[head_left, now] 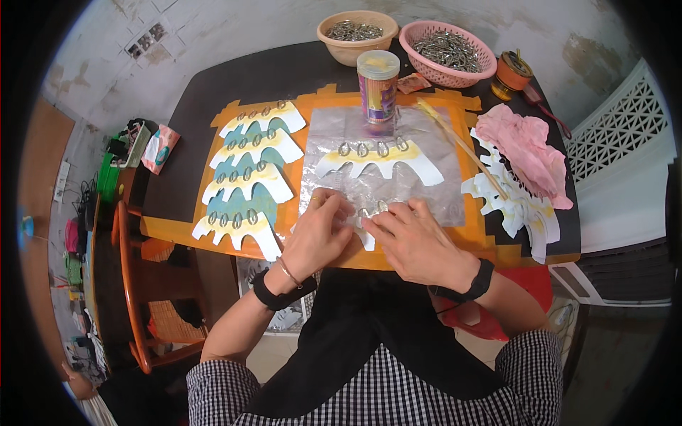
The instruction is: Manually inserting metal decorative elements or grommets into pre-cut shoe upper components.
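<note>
Both hands are down at the near edge of the worktop [177, 128], left hand [316, 238] and right hand [415, 245] with fingers pinched narrow on a white scalloped card piece [366, 238] with small metal rings, held flat on the foil sheet [426, 192], probably so it stays put. Another ringed card [376, 162] lies just beyond it by an upright glue-type tube [378, 86]. Finished-looking ones overlap in a column on the left [249, 174], blank cards [522, 206] sit right, and bowls of rings [355, 32] stand at the back within reach.
</note>
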`<state>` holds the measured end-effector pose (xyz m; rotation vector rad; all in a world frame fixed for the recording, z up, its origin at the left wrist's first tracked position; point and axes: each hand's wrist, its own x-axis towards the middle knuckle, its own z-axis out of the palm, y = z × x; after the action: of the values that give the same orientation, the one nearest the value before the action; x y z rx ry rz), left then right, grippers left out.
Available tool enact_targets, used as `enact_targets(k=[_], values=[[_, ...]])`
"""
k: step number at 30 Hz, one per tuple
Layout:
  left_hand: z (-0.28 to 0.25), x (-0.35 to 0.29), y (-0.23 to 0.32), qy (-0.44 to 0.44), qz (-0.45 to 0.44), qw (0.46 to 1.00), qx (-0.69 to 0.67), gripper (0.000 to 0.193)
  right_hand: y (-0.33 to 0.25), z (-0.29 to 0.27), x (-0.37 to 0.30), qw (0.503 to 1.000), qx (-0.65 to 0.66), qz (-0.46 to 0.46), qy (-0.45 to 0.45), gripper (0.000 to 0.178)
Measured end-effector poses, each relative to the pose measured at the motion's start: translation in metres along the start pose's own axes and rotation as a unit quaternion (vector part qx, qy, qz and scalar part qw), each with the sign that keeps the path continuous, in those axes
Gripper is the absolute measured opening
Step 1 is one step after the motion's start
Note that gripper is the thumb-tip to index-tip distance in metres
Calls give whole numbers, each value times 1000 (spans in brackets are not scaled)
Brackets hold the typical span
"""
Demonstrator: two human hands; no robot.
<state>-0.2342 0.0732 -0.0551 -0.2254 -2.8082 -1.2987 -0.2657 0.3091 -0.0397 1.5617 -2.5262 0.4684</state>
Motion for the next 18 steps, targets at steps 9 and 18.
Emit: enact_targets(k=[9, 18], values=[[8, 1, 10, 19, -35, 997, 65, 20, -3, 2, 0, 1000, 1, 9, -1, 45], [17, 0, 10, 59, -18, 995, 73, 18, -8, 5, 1, 1000, -25, 13, -9, 50]])
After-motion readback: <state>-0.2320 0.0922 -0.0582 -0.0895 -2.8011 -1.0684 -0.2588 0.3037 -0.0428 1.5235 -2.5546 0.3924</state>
